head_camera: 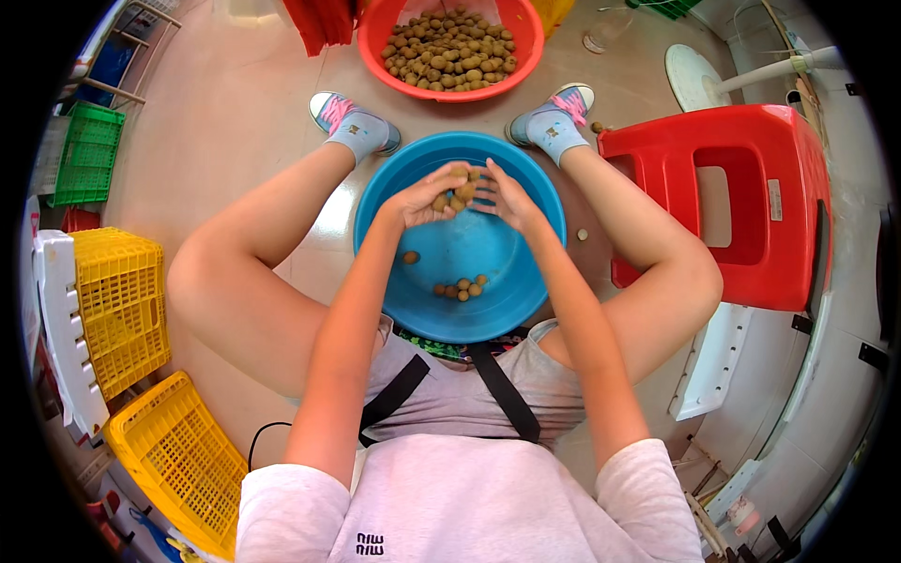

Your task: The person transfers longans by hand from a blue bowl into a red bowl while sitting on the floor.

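Note:
Over the blue plastic basin (486, 318) between my legs, my left hand (422, 200) cups a bunch of brown longans (461, 191). My right hand (509, 200) is just to the right of that bunch with its fingers spread; whether its fingertips touch the fruit is hard to tell. Several loose longans (463, 287) lie together on the basin's floor near my side, and a single longan (410, 257) lies farther left. Beyond the basin, a red plastic basin (450, 95) holds a heap of longans (450, 53).
A red plastic stool (760, 211) lies on its side at right, near a white fan stand (693, 77). Yellow crates (123, 310) and a green crate (88, 155) line the left. One longan (597, 127) and a small pale round thing (582, 234) are on the tiled floor.

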Available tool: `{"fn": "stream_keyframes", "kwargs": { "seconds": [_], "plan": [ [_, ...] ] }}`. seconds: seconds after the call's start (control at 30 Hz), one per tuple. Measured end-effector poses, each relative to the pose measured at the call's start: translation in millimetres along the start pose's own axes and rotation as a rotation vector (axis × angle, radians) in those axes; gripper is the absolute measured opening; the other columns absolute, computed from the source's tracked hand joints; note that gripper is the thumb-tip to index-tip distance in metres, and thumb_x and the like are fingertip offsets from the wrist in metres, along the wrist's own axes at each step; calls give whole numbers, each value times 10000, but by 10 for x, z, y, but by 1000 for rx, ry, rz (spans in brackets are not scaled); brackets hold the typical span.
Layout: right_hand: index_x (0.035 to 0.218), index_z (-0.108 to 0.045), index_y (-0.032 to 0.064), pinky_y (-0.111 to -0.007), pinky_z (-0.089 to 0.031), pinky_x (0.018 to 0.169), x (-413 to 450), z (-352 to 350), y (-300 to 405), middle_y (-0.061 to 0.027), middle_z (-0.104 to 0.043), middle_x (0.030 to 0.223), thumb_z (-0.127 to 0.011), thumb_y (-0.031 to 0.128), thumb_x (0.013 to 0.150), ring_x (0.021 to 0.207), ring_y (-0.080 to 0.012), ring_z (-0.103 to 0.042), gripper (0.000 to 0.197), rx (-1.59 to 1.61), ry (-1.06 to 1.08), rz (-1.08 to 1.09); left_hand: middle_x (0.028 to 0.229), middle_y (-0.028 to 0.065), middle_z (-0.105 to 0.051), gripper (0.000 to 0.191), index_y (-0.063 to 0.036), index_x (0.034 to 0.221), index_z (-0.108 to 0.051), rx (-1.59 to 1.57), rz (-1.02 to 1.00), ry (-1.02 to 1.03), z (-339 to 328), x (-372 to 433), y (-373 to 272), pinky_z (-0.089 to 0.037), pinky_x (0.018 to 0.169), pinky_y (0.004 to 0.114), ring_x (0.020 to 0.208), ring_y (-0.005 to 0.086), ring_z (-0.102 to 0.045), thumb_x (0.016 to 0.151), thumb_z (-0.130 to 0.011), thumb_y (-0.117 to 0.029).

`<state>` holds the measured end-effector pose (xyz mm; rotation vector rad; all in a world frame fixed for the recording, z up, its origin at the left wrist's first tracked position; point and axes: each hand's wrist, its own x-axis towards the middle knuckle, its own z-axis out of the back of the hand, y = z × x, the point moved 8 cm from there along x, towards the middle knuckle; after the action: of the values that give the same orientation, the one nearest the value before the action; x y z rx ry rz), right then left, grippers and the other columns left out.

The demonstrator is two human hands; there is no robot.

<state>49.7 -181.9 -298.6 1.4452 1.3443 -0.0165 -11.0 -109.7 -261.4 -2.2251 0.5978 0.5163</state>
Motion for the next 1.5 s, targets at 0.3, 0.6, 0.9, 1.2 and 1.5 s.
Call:
{"fn": "stream_keyframes", "kwargs": {
  "seconds": [0.3, 0.6, 0.9, 1.2, 1.5],
  "plan": [
    [961, -487, 76, -263, -451, 635, 100, -158, 147, -58, -546, 856, -409, 373, 796, 760, -157, -539, 349, 622, -56, 265, 922, 54, -484, 191, -88, 950, -480, -313, -555, -290, -177, 168, -228, -440, 641, 273, 822, 138, -498, 807, -422, -201],
    [941, -494, 48, -305, -429, 779, -94, -440, 357, -87, -527, 957, -411, 289, 794, 880, -193, -525, 294, 784, 11, 273, 907, 72, -479, 232, -37, 808, -536, 198, -915, -639, -250, -90, -372, -428, 673, 246, 868, 158, -460, 796, -356, -184],
    [755, -461, 78, -249, -441, 602, -44, -327, 408, -67, -523, 864, -438, 262, 767, 799, -182, -525, 185, 811, -85, 367, 982, 87, -489, 326, -1, 800, -561, -324, -840, -552, -165, -99, -417, -358, 807, 293, 936, 197, -455, 778, -350, -249],
    [868, -476, 50, -308, -445, 720, -159, -389, 450, -92, -507, 906, -374, 224, 751, 844, -214, -509, 234, 932, -188, 350, 1003, 98, -495, 355, -7, 905, -537, -450, -806, -474, -241, -52, -389, -378, 825, 297, 949, 195, -469, 778, -324, -261],
    [898, -476, 62, -350, -433, 768, -222, -431, 563, -98, -497, 914, -340, 247, 761, 864, -224, -501, 267, 976, -106, 348, 1038, 125, -460, 268, 16, 848, -536, 112, -1043, -600, -432, -239, -610, -347, 866, 293, 974, 219, -447, 760, -348, -153]
  ]
}}
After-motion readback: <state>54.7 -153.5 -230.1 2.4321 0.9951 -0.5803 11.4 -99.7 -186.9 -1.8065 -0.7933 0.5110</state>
